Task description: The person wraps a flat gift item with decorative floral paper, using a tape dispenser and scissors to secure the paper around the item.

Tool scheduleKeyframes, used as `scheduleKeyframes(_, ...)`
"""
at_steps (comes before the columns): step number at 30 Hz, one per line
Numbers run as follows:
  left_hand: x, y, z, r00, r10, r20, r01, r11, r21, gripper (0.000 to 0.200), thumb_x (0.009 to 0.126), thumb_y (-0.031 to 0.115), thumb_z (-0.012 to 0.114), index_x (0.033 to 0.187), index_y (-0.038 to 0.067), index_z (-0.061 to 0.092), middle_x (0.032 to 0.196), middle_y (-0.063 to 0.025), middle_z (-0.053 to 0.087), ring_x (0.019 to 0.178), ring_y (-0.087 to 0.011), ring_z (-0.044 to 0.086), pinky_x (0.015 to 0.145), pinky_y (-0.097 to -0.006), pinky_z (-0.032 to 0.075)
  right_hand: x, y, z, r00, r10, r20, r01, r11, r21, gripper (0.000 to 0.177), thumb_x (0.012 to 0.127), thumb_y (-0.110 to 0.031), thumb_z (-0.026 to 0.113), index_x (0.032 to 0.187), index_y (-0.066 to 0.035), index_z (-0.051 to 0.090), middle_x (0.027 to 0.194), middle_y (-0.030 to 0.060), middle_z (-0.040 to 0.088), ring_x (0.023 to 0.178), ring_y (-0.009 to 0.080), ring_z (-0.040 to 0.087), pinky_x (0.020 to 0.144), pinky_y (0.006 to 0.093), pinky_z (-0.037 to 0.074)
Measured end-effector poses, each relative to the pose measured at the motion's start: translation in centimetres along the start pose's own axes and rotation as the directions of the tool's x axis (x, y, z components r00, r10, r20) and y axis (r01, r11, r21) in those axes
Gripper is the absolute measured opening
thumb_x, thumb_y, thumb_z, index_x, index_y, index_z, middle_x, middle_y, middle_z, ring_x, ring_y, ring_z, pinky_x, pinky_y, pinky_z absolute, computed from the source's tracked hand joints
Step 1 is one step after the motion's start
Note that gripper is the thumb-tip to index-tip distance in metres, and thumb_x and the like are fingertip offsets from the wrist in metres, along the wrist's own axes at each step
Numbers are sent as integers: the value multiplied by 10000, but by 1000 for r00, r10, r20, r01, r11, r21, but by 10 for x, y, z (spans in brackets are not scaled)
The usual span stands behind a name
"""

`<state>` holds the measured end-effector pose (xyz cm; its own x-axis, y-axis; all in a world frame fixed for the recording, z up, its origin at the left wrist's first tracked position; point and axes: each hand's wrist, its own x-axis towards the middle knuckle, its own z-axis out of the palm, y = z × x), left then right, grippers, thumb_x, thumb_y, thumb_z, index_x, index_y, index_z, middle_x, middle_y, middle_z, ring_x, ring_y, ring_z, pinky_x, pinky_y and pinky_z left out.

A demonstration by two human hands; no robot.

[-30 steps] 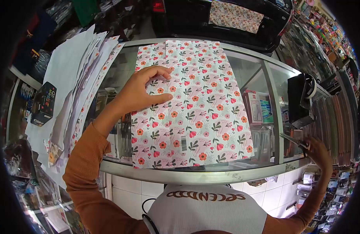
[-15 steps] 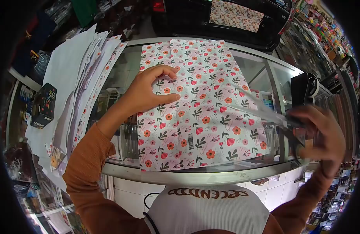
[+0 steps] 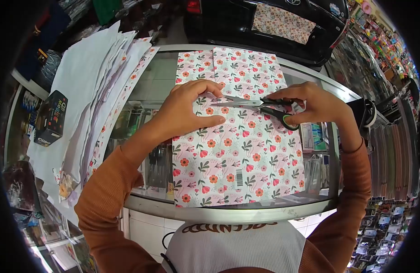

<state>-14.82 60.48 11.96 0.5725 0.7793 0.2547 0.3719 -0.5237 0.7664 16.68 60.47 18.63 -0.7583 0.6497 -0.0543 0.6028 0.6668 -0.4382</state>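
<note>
Floral wrapping paper (image 3: 239, 159), white with orange and pink flowers and a barcode, lies over the glass counter, with an overlapping edge at its far side. My left hand (image 3: 187, 107) rests on the paper's left half, thumb and fingers apart. In my right hand (image 3: 315, 104) is a pair of scissors (image 3: 253, 103) with black and green handles. Its blades are slightly parted and point left above the paper, their tips close to my left fingertips.
Stacked paper sheets (image 3: 84, 73) lie at the left, with a black Magic Cube box (image 3: 52, 119) on them. A black object (image 3: 359, 113) stands at the counter's right end. Beyond the counter is a black car (image 3: 219, 25).
My right hand has swung the scissors from the right edge inward over the paper, toward my left hand. My left hand stays on the paper. The whole view has shifted slightly.
</note>
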Motion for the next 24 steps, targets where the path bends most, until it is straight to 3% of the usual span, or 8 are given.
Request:
scheduleKeyframes(1,0,1,-1,1000,1,0,-1,1000,2,422,687,89,815,1036,50,582,1262,-129,597,1183,-214,557,1021,-334,412,1,6,4,996,-82,-41,82,997,2,582,713,-242,756,1253,-75,614,985,143,690,740,246,644,665,359,504)
scheduleKeyframes(4,0,0,0,1000,9,-8,-9,1000,3,425,684,92,818,1037,46,586,1245,-130,601,1171,-218,563,1015,-338,418,5,2,4,993,-111,-41,108,990,-86,542,746,-213,760,1234,-31,610,1009,164,692,848,302,668,791,365,525)
scheduleKeyframes(13,0,0,0,1000,-4,-1,4,1000,3,423,688,82,814,1038,46,578,1258,-134,584,1179,-220,550,1026,-341,409,9,-8,4,1000,-12,17,14,989,-145,560,779,-161,735,1303,-56,568,893,152,660,780,296,623,714,385,496)
scheduleKeyframes(17,-1,-1,0,1000,-5,5,5,1000,-11,422,689,88,816,1035,53,576,1261,-132,578,1195,-224,537,1035,-346,399,7,-7,7,999,-35,19,38,981,-193,574,792,-136,718,1334,-70,542,846,134,632,759,283,593,710,386,483)
scheduleKeyframes(20,0,-3,0,1000,20,6,-20,1000,1,420,691,90,816,1035,55,578,1260,-130,579,1199,-226,534,1037,-349,397,5,-5,10,1000,-18,5,19,987,-162,633,752,-118,732,1355,-119,539,785,105,530,703,269,525,682,387,446)
scheduleKeyframes(24,1,-3,0,1000,13,5,-14,1000,13,418,691,94,818,1033,56,580,1260,-126,577,1200,-225,532,1037,-350,396,5,-11,8,1000,1,17,2,981,-195,567,799,-109,700,1341,-87,536,843,136,632,762,292,595,719,397,480)
